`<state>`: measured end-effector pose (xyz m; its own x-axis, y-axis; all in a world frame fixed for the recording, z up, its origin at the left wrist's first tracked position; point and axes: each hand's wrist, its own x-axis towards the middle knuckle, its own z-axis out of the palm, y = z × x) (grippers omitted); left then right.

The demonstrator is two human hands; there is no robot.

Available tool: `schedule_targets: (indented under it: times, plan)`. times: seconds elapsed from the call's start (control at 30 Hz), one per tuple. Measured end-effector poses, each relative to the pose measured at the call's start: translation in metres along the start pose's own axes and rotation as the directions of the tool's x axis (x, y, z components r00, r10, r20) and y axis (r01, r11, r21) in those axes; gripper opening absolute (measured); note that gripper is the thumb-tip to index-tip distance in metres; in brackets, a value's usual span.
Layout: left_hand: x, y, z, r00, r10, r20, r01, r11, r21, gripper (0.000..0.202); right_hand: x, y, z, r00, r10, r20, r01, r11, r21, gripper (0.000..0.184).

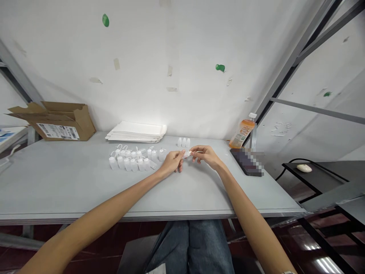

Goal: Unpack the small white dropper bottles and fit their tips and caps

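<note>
Over the middle of the table [94, 194], my left hand [173, 161] is closed around a small translucent white plastic bottle [186, 154], which lies tilted to the right. At its white top end, the fingers of my right hand [207, 155] are pinched together; they partly hide that end. Left of my hands stand several similar small squeeze bottles [134, 165] in loose rows, some with looped cap straps. One of them seems to lean or lie at the right end of the front row. Just behind my hands are three small white bottles [184, 142] standing side by side.
A stack of white paper sheets or envelopes [135, 132] lies near the wall. An open cardboard box [65, 123] is at the back left. To the right are an orange drink bottle [242, 133] and a dark phone [246, 163]. A white mouse [304, 168] rests on a side shelf.
</note>
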<state>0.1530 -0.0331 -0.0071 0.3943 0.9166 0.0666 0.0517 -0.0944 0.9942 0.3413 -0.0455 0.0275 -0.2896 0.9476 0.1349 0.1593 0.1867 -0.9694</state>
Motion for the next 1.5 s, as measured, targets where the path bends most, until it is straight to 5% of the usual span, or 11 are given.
schedule_targets:
  times: [0.33,0.57,0.7,0.87,0.93,1.0,1.27,1.5]
  plan:
    - [0.001,0.000,0.001,0.999,-0.035,0.001,0.035,0.995,-0.094,0.042,0.001,0.002,-0.007,0.988,-0.026,-0.152,0.039,0.996,0.085,0.031]
    - [0.001,-0.003,0.001,1.000,0.001,0.005,-0.001,0.999,-0.046,0.045,0.000,0.000,0.004,1.000,-0.006,-0.015,0.006,1.000,0.022,0.035]
    - [0.001,-0.001,0.001,1.000,-0.021,0.004,0.022,0.999,-0.050,0.045,0.002,0.000,-0.007,0.984,-0.048,-0.171,0.061,0.996,0.072,0.036]
    - [0.000,0.000,0.001,1.000,-0.023,0.014,0.024,0.998,-0.058,0.042,0.004,0.009,-0.038,0.841,-0.150,-0.520,0.140,0.988,-0.058,0.035]
    - [0.000,-0.001,0.001,1.000,-0.018,0.020,0.019,0.998,-0.052,0.043,0.002,0.014,-0.051,0.750,-0.217,-0.625,0.086,0.969,-0.233,0.034]
    - [0.000,-0.001,0.001,1.000,-0.014,0.025,0.015,0.999,-0.044,0.043,-0.001,0.019,-0.062,0.719,-0.253,-0.647,-0.007,0.929,-0.370,0.032]
    - [0.000,0.000,0.001,0.999,-0.006,0.032,0.006,1.000,-0.012,0.044,-0.012,0.024,-0.077,0.905,-0.107,-0.412,-0.161,0.809,-0.565,0.018]
    - [-0.001,0.000,0.001,0.999,-0.001,0.039,0.000,1.000,0.006,0.043,-0.005,0.021,-0.064,0.876,-0.220,-0.428,-0.162,0.703,-0.692,0.013]
